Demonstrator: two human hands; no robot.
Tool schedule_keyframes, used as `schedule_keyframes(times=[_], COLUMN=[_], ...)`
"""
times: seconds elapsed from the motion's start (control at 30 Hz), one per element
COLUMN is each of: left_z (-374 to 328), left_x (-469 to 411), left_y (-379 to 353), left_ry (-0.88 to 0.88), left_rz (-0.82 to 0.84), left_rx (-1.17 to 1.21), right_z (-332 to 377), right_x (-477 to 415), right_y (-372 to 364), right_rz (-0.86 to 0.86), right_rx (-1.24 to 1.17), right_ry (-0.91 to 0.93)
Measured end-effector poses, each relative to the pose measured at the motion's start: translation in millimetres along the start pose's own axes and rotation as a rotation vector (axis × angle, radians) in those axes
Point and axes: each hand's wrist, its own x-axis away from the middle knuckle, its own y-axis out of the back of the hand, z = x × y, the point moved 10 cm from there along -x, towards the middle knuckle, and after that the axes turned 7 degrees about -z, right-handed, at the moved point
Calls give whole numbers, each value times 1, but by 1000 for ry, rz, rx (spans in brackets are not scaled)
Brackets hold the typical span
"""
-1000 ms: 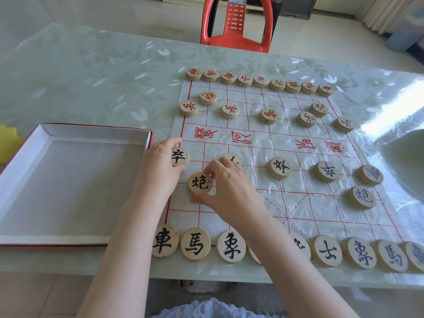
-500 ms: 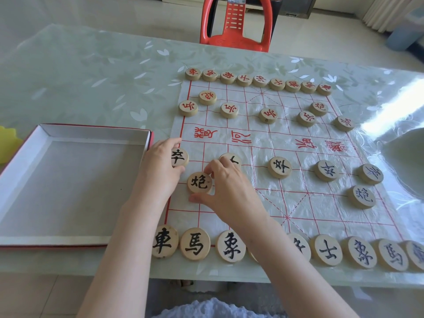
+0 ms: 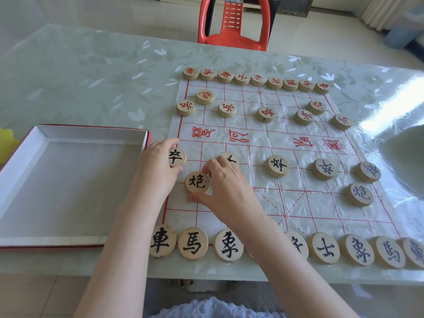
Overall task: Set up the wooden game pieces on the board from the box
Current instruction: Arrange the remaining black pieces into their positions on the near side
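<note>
A white plastic board (image 3: 298,203) with red grid lines lies on the table. Round wooden pieces with red characters fill its far side, and pieces with black characters line the near edge. My left hand (image 3: 156,171) grips a black soldier piece (image 3: 176,157) at the board's left edge. My right hand (image 3: 227,189) pinches a black cannon piece (image 3: 197,182) between thumb and fingertips; it partly hides another soldier piece (image 3: 229,157). The white-lined box (image 3: 68,187) sits left of the board with nothing inside.
A red plastic chair (image 3: 234,24) stands beyond the table's far edge. A pale bowl-like object (image 3: 406,161) sits at the right edge. A yellow thing (image 3: 6,143) peeks in at the far left. The table has a leaf-patterned cover (image 3: 91,76).
Both hands stay on the same two pieces; the cannon piece has barely shifted. Nothing else on the board moved.
</note>
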Motion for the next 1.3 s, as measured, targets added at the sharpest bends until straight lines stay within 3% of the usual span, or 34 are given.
schedule_keyframes(times=[0.2,0.3,0.43,0.63,1.03,1.3], left_z=[-10,-37,-69,-81,-80,-86], left_x=[0,5,15,16,13,16], left_y=[6,9,-16,-39,-52,-66], left_ry=[-1,-86,-173,-171,-37,-47], left_rz=[-47,-104,-12,107,7,215], left_rx=[35,46,30,-7,-126,55], right_z=[-10,-43,-101,-143,-142,-146], right_x=[0,-6,1,12,3,1], right_y=[12,50,92,92,75,73], right_rz=[-17,-161,-300,-224,-120,-183], right_rx=[-133,-298,-268,-181,-107,-109], right_ry=[-49,-139,-256,-315,-262,-364])
